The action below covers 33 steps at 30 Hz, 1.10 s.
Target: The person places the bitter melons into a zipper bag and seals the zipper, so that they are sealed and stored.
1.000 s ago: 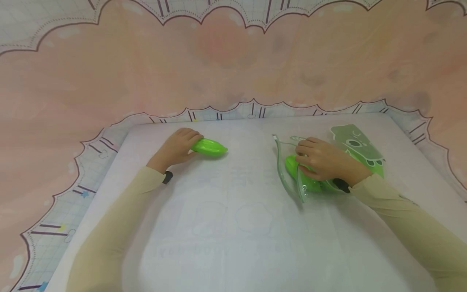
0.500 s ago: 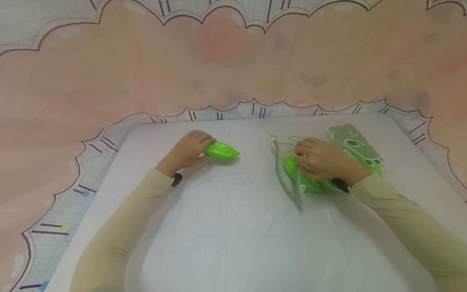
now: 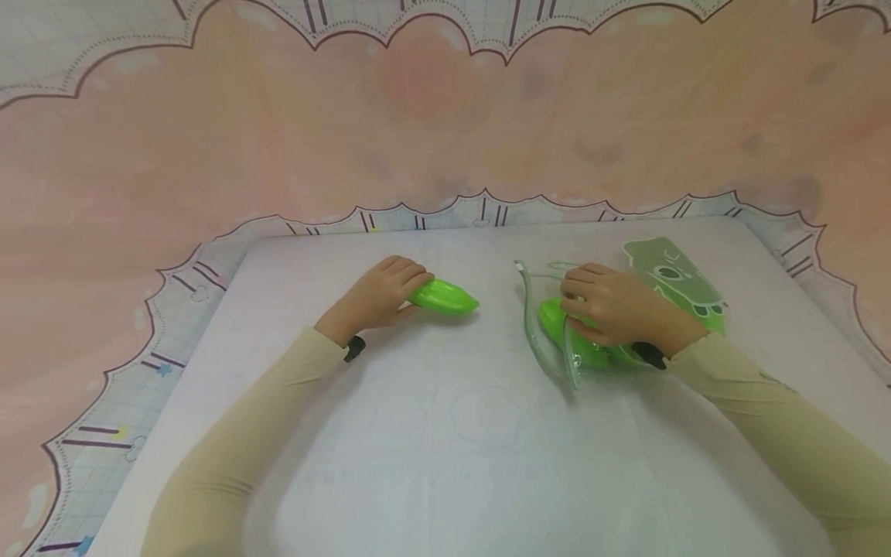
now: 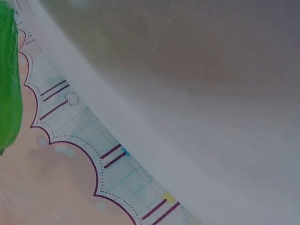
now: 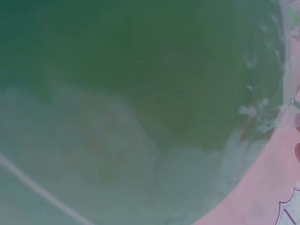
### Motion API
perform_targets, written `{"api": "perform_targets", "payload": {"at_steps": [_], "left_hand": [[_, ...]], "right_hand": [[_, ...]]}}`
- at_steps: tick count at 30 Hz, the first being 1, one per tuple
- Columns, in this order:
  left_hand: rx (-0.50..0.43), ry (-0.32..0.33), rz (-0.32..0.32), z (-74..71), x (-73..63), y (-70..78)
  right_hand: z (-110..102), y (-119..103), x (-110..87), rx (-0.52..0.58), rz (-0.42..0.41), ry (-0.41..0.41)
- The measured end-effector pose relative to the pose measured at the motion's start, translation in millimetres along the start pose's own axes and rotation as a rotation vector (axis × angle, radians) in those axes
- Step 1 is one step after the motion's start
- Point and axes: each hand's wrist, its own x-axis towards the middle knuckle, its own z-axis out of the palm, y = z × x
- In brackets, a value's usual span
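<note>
My left hand (image 3: 381,294) grips a glossy bright-green toy cucumber (image 3: 445,298) by its left end. Its pointed tip faces right, toward the bag. The left wrist view catches part of the cucumber (image 4: 8,79) at its left border. With my right hand (image 3: 609,303) I pinch the edge of a clear plastic zip bag (image 3: 674,271) printed with a green cartoon face. The bag's mouth gapes on the left, toward the cucumber. Inside it lies another bright-green toy (image 3: 552,316), partly hidden by my fingers. Blurred green bag surface (image 5: 154,93) fills most of the right wrist view.
A white tabletop (image 3: 418,495) lies under both hands. Behind it and along the left side hangs a peach cloth (image 3: 278,139) with a scalloped blue-and-white border. The table's far edge runs just beyond the hands.
My left hand has moved right and slightly nearer, bringing the toy cucumber closer to the bag's mouth. My right hand keeps its hold, and the bag has shifted very slightly left.
</note>
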Motion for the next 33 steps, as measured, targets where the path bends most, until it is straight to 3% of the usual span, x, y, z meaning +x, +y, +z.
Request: {"api": "perform_targets", "payload": {"at_steps": [8,17,33], "left_hand": [[0.000,0.033,0.039,5.6,8.5,10.6],[-0.015,0.011,0.047,10.6,19.5,22.2],[-0.022,0.033,0.094,15.4,44.1,40.5]], "right_hand": [[-0.7,-1.0,0.6,-0.001,-0.003,-0.005],[-0.5,-0.8,1.1,0.007,-0.014,0.013],[0.2,-0.4,1.0,0.012,-0.012,0.011]]}}
